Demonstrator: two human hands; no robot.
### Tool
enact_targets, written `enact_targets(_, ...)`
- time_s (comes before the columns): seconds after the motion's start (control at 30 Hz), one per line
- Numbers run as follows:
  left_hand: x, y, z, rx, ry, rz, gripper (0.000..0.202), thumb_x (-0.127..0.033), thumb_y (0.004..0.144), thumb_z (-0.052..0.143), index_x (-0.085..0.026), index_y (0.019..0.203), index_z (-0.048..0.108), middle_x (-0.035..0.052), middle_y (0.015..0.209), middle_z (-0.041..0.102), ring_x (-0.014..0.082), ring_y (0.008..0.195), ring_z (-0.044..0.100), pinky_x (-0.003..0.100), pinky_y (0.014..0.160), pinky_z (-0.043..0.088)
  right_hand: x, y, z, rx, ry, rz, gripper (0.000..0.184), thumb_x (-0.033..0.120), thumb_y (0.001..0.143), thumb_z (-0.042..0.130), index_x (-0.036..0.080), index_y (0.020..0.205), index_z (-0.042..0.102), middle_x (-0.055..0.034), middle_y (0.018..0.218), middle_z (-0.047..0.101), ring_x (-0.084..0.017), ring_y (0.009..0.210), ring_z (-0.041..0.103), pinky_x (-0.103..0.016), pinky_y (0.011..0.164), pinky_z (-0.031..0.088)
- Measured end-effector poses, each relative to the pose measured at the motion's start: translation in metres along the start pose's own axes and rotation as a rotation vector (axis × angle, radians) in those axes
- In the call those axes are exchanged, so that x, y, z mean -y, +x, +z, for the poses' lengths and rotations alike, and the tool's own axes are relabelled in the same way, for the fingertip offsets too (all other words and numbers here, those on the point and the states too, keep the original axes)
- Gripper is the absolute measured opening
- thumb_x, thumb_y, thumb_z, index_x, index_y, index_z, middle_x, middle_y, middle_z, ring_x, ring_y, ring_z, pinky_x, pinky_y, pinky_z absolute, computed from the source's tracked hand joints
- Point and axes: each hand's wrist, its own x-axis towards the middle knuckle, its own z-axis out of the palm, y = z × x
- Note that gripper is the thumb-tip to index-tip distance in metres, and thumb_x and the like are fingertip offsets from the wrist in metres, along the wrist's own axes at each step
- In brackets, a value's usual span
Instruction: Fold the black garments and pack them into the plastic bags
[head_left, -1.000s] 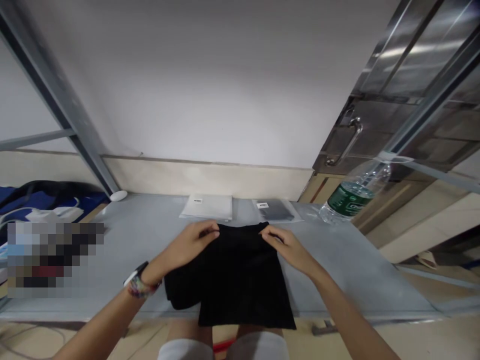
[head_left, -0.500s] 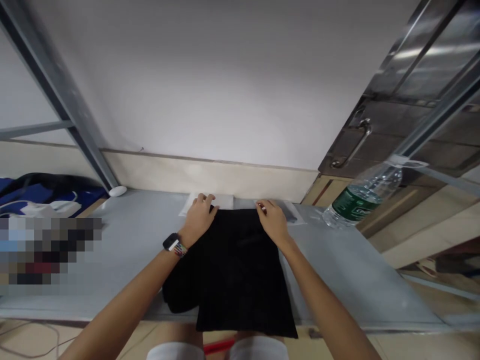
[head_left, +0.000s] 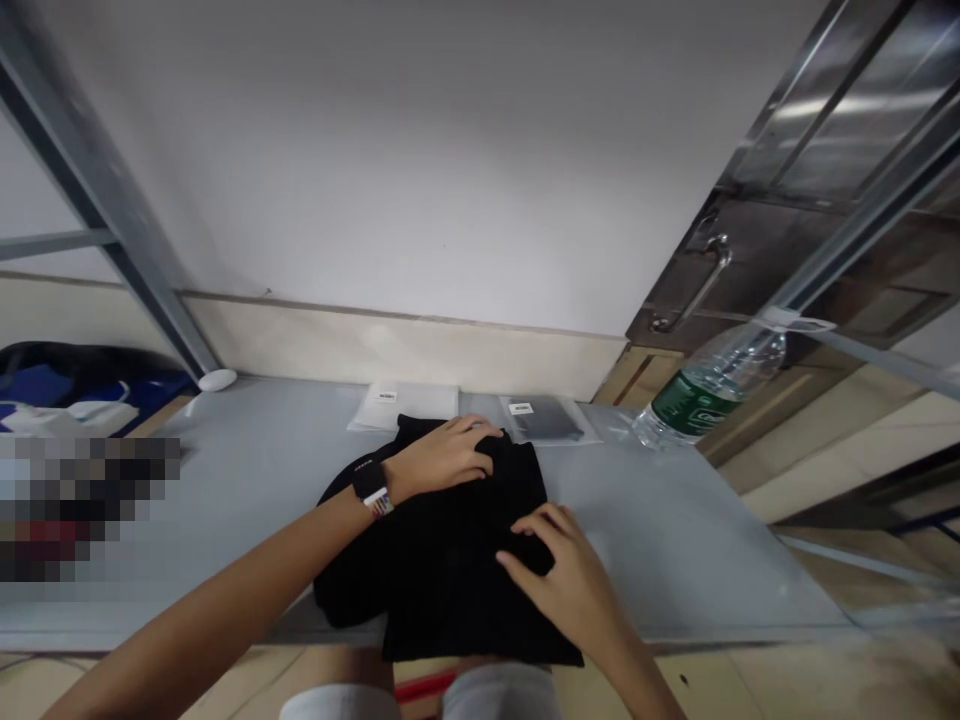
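Seeing a freshly rumpled top edge on the black garment [head_left: 457, 590], left of the bottle [head_left: 697, 403], with left grip [head_left: 448, 455] atop it (can't tell if pinching) and right grip [head_left: 568, 572] nearer the bottle, fingers apart, so probably not flat yet.

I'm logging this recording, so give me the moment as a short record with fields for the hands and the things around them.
Surface: grey table
Garment: black cloth, its near edge over the table's front edge
Left hand: on the cloth's upper part, fingers spread
Right hand: at the cloth's right side, thumb and fingers apart; contact unclear
Behind: white packet left, dark packet right
Far right: clear bottle, green label
Left wrist: dark watch
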Motion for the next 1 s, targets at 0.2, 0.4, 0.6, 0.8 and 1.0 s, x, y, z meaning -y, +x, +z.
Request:
enact_targets(0.2,0.013,0.005,-0.006,-0.001,0.021,-0.043,0.039,-0.002,0.099,0.055,-0.028,0.115,0.08,0.0066,0.14,0.07,0.0315,0.143,0.05,0.051,0.119,0.043,-0.012,-0.012,0.007,-0.056,-0.014,-0.065,0.01,0.025,0.095,0.066,0.029,0.092,0.075,-0.0076,0.095,0.07,-0.03,0.093,0.071,-0.047,0.085,0.061)
enact_targets(0.4,0.025,-0.001,0.002,0.074,0.029,-0.115,0.052,0.003,0.085,0.062,-0.027,0.126,0.076,0.0096,0.151,0.062,0.0366,0.15,0.044,0.057,0.121,0.04,-0.012,0.009,-0.015,-0.169,0.245,0.111,0.026,0.046,0.102,0.057,0.027,0.088,0.068,-0.005,0.085,0.072,-0.027,0.082,0.071,-0.038,0.078,0.058)
enact_targets(0.6,0.03,0.024,-0.025,-0.283,-0.207,-0.166,0.024,-0.013,0.097,0.058,-0.022,0.11,0.076,0.009,0.125,0.076,0.0265,0.126,0.065,0.049,0.117,0.047,-0.011,0.046,-0.046,-0.265,0.462,0.189,0.032,0.055,0.093,0.067,0.024,0.088,0.071,-0.0016,0.079,0.067,-0.023,0.078,0.064,-0.034,0.074,0.053)
enact_targets(0.8,-0.006,0.053,-0.134,-0.566,-0.301,-0.183,0.015,-0.026,0.104,0.059,-0.02,0.097,0.07,0.003,0.096,0.073,0.0181,0.09,0.068,0.033,0.085,0.054,0.02,0.095,-0.095,-0.464,0.883,0.087,0.023,0.044,0.086,0.081,0.024,0.095,0.072,0.0014,0.086,0.066,-0.019,0.083,0.063,-0.031,0.076,0.052)
enact_targets(1.0,-0.065,0.064,-0.197,-0.675,-0.405,-0.136,0.014,-0.025,0.105,0.062,-0.02,0.093,0.066,-0.001,0.083,0.063,0.0149,0.081,0.066,0.027,0.072,0.052,0.061,0.126,-0.154,-0.664,0.782,-0.123,0.013,0.035,0.087,0.082,0.026,0.091,0.074,0.0017,0.081,0.062,-0.018,0.08,0.062,-0.036,0.081,0.054)
